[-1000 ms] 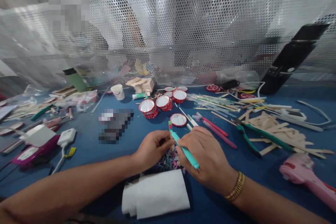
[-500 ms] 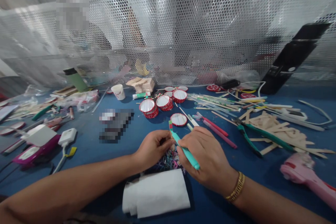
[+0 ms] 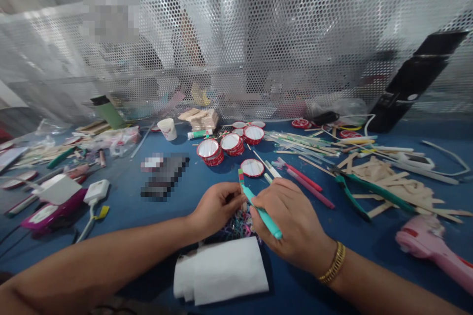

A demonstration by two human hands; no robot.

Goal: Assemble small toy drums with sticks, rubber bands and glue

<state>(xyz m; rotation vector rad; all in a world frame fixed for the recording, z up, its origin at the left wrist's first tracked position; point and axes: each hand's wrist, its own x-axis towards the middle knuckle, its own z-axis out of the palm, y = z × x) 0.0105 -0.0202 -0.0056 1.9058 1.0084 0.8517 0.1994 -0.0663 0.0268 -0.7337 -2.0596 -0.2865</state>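
Observation:
A teal marker (image 3: 271, 226) slants down to the right in my right hand (image 3: 295, 214), gripped between thumb and fingers. Its upper end meets a narrow stick (image 3: 241, 176) coloured green and red. My left hand (image 3: 218, 209) pinches that stick's lower part, which the fingers mostly hide. Below both hands lies a patch of multicoloured strands (image 3: 238, 226). Closest to me rests a folded white cloth or paper (image 3: 223, 273). Just beyond the stick is a round white disc with a red rim (image 3: 252, 168).
Red-sided round stacks (image 3: 210, 152) and a paper cup (image 3: 167, 129) stand farther back. At right lie green-handled pliers (image 3: 354, 197), wooden sticks (image 3: 402, 184) and a pink glue gun (image 3: 424, 241). A phone-like dark object (image 3: 166, 177) is left. Perforated metal panel (image 3: 236, 49) closes the back.
Both hands keep almost the same pose on the marker and stick. The whole view has shifted very slightly. Behind the panel, a person's blurred shape has moved a little to the right.

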